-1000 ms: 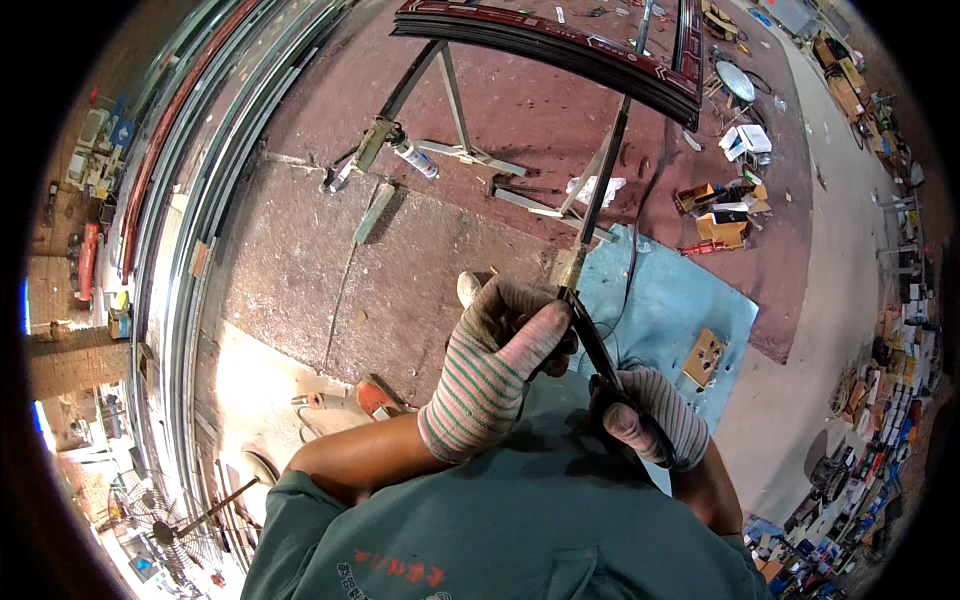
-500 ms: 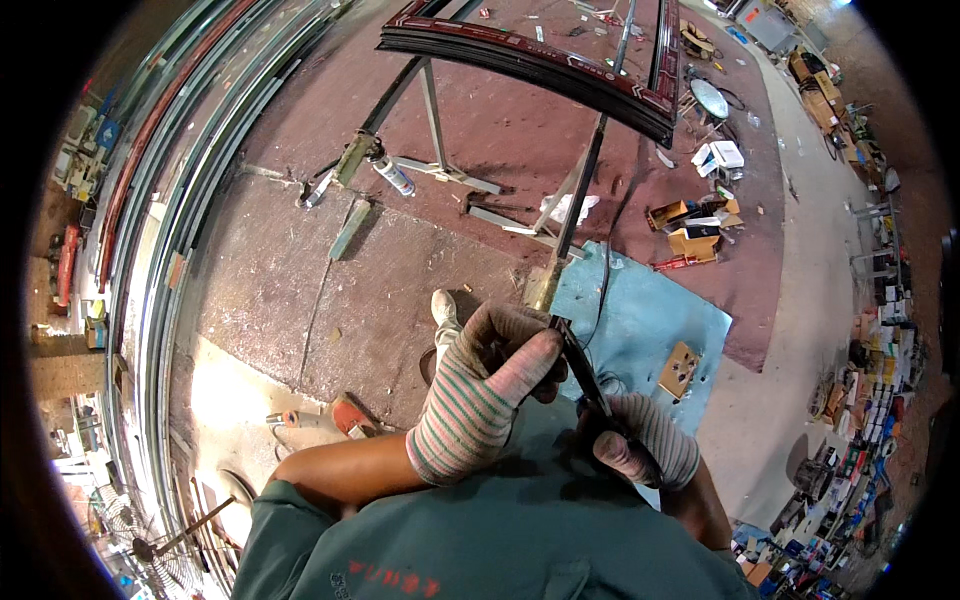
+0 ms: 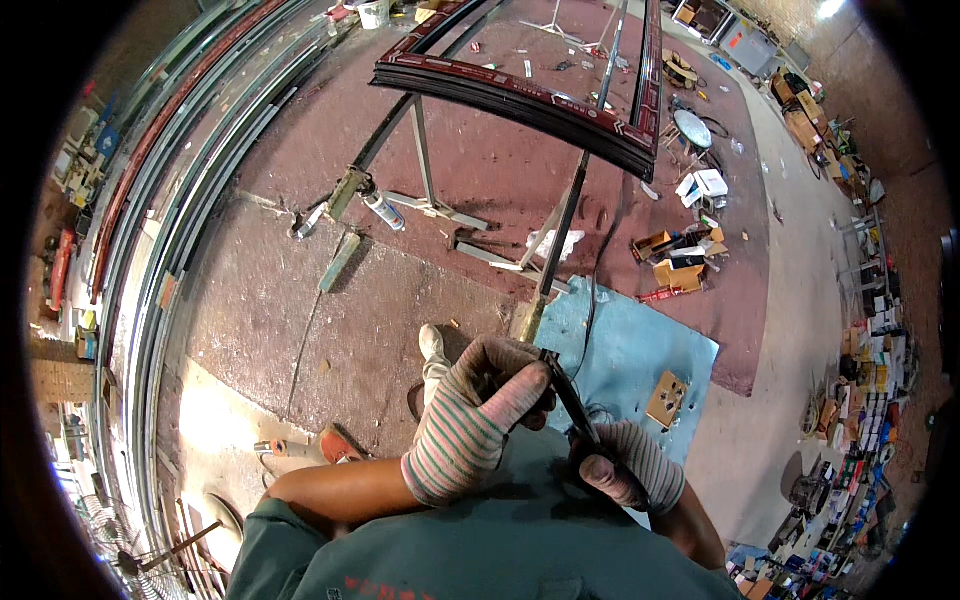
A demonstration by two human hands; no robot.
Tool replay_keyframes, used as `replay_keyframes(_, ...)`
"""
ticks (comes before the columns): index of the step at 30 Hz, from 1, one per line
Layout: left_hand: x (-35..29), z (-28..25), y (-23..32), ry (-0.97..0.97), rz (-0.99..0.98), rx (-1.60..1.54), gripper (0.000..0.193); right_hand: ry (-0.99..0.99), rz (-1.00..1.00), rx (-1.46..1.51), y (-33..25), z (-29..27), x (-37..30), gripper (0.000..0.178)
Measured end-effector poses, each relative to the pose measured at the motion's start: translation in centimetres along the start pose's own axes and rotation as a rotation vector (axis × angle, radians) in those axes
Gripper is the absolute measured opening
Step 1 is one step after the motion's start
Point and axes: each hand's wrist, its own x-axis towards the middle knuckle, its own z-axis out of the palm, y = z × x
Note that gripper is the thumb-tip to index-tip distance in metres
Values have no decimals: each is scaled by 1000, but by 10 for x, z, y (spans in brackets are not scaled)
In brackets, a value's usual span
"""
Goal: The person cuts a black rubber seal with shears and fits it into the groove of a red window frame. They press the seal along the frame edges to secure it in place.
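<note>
A thin strip [image 3: 570, 400] is held between the left hand [image 3: 478, 412] and the right hand [image 3: 625, 465], the left hand placed ahead of and to the left of the right. Beneath and to the right of the hands a flat sheet [image 3: 640, 350] is spread on the floor [image 3: 300, 300], with a small box [image 3: 666, 398] lying on it. Ahead, a frame [image 3: 520, 90] is supported on a metal stand [image 3: 430, 195]. What may be a shoe [image 3: 433, 350] is seen just left of the sheet.

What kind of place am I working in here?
Likely a metal frame workshop: a dark red rectangular frame on steel trestles, long curved metal profiles stacked along the left, and cardboard boxes on the floor.
</note>
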Motion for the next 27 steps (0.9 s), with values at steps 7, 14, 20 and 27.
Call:
replay_keyframes(7, 5, 6, 4, 4, 22, -19, 14, 3, 58, -59, -11, -7, 2, 39)
replay_keyframes(14, 9, 3, 7, -15, 33, -46, 12, -48, -22, 31, -9, -12, 8, 36)
replay_keyframes(20, 13, 1, 5, 8, 26, -83, 13, -19, -27, 19, -9, -8, 12, 40)
replay_keyframes(27, 14, 0, 6, 56, 28, -63, 13, -27, -27, -176, -1, -9, 22, 52)
